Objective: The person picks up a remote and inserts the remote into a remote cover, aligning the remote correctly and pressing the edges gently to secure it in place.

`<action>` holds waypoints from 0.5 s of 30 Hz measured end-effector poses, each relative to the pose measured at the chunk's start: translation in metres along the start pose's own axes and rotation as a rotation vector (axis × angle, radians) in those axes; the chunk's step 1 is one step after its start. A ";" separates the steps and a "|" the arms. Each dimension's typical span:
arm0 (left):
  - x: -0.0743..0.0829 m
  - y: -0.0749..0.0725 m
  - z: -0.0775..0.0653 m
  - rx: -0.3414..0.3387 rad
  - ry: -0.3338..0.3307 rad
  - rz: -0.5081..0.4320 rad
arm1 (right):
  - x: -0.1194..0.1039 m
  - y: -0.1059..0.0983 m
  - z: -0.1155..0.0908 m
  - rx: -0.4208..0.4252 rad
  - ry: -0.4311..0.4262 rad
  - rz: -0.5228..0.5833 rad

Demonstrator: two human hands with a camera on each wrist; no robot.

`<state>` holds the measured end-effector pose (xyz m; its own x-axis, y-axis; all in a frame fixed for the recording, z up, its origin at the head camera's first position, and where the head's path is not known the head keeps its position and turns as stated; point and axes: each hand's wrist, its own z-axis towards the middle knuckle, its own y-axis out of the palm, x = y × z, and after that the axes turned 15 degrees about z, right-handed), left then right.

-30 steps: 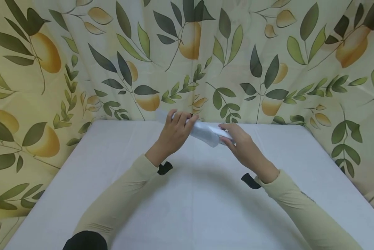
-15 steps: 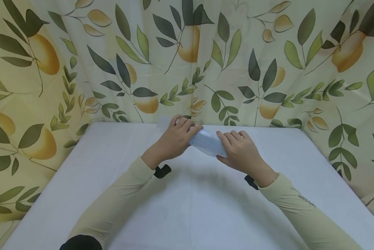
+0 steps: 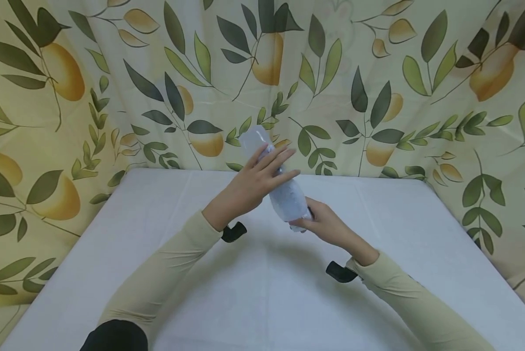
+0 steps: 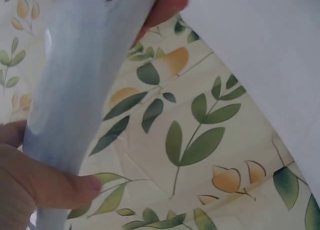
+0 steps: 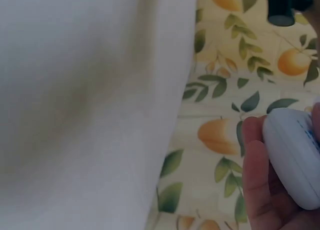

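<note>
Pack [image 3: 288, 202]: tilted, held above the far part of the table [image 3: 244, 302].
Left hand [image 3: 250, 189]: fingers fairly straight, laid across the pack.
Right hand [image 3: 327, 222]: I see it gripping the pack's nearer end.
Handling: two-handed, mid-air, I judge.
Grip: next move calls for steadiness, I think.

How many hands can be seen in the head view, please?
2: the left hand lies across the white package; the right hand holds its lower end. No other hand shows.
</note>
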<state>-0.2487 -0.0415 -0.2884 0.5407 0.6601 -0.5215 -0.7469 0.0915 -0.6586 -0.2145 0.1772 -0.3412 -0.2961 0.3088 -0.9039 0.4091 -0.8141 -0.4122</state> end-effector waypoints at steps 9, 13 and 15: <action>0.010 0.018 -0.010 0.119 -0.337 0.062 | 0.004 0.003 0.000 0.014 0.041 0.303; 0.020 0.021 -0.018 0.106 -0.382 -0.025 | 0.002 0.003 0.000 0.059 0.031 0.308; 0.025 0.021 -0.020 0.101 -0.347 -0.045 | 0.002 0.003 0.000 0.073 0.037 0.305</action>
<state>-0.2432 -0.0377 -0.3267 0.4237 0.8657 -0.2666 -0.7691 0.1883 -0.6108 -0.2133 0.1752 -0.3440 -0.1372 0.0620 -0.9886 0.4108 -0.9046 -0.1138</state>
